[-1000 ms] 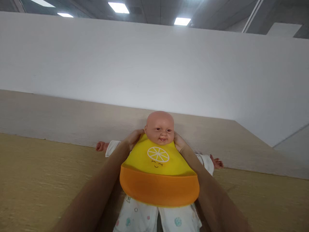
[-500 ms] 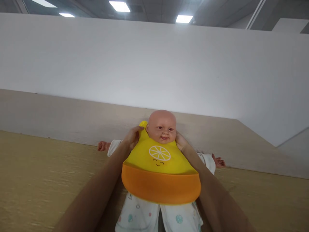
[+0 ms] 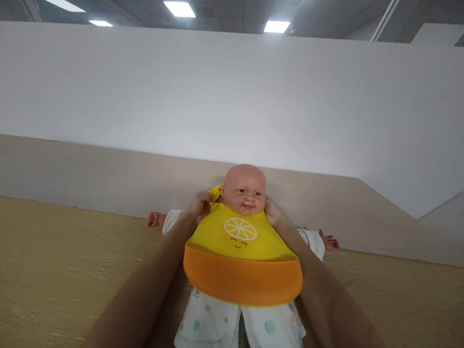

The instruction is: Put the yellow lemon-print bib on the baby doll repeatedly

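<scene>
A baby doll [image 3: 245,183] in white printed clothes faces me with its arms spread to both sides. Over its chest lies a yellow bib [image 3: 217,227] with a white citrus slice and an orange pocket [image 3: 242,280] along the bottom. My left hand [image 3: 200,205] pinches the bib's neck strap [image 3: 216,192] beside the doll's head; the strap is bent there. On the other side of the neck, my right hand [image 3: 272,211] is closed near the doll's cheek, its fingers hidden behind the head and neck.
The doll's patterned trouser legs [image 3: 210,314] extend towards me over a yellowish wooden surface [image 3: 72,270]. Behind its head runs a beige strip [image 3: 108,169], below a tall white panel [image 3: 232,96]. Ceiling lights [image 3: 179,8] show at the top.
My left hand has bent the yellow strap over and gripped it closer beside the doll's head. The right hand has stayed almost in place.
</scene>
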{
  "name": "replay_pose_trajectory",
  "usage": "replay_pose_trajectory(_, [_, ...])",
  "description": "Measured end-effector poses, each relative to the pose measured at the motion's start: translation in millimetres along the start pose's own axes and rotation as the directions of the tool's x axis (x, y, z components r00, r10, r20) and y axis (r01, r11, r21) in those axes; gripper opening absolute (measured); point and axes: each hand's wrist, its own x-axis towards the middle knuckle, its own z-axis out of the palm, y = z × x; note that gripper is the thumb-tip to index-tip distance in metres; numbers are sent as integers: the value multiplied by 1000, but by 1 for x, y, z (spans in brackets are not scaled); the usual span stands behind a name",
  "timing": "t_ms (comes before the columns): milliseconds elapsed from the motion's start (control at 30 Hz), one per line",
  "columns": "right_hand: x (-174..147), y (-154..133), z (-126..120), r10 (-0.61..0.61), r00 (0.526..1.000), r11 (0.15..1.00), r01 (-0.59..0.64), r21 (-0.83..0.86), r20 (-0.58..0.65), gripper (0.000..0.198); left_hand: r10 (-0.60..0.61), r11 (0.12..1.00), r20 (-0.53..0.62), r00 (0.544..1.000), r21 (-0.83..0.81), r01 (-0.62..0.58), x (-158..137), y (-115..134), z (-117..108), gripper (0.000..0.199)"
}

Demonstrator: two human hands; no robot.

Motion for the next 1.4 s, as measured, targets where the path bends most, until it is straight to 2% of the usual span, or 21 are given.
replay_pose_trajectory(133, [-1, 0, 2, -4, 1000, 1000, 4, 6, -14, 27, 72, 997, -22, 997, 14, -71, 2, -3, -2, 16])
replay_pose_trajectory(267, [-3, -1, 6, 39, 999, 998, -37, 51, -24, 25, 161, 986, -43, 986, -30, -163, 3, -4, -3, 26])
replay_pose_trajectory(500, [-3, -1, 7, 9, 992, 997, 1, 77, -127, 22, 97, 991, -9, 995, -92, -98, 1, -1, -4, 28])
replay_pose_trajectory(533, [-3, -1, 7, 2, 991, 997, 8, 74, -137, 21, 84, 991, -16, 996, -102, -85, 1, 0, -5, 31])
replay_pose_trajectory(667, [-3, -1, 8, -26, 988, 998, 35, 61, -154, 18, 48, 995, -9, 999, -84, -48, 0, 3, -6, 65])
replay_pose_trajectory(767, [-3, -1, 9, -26, 991, 998, 33, 47, -133, 13, 31, 999, 20, 999, -18, -31, -2, 3, -6, 73])
replay_pose_trajectory(833, [-4, -2, 10, -11, 993, 999, 16, 45, -117, 12, 27, 1000, 13, 1000, 15, -27, -3, 3, -5, 72])
replay_pose_trajectory(1033, [-5, -2, 11, 41, 994, 997, -34, 72, -102, 18, 14, 999, -104, 994, 31, -11, -2, 2, -3, 67])
replay_pose_trajectory(1133, [-5, -3, 11, 57, 994, 996, -50, 78, -91, 19, 2, 999, -89, 996, -42, -6, -3, 4, -2, 57])
replay_pose_trajectory(1233, [-5, -2, 11, 61, 995, 996, -55, 70, -81, 19, -5, 993, -19, 1000, -116, 2, -5, 5, -2, 56])
replay_pose_trajectory(1400, [-4, -3, 11, 42, 993, 997, -34, 72, -113, 15, 1, 1000, -30, 1000, -5, -1, -3, 3, -4, 46])
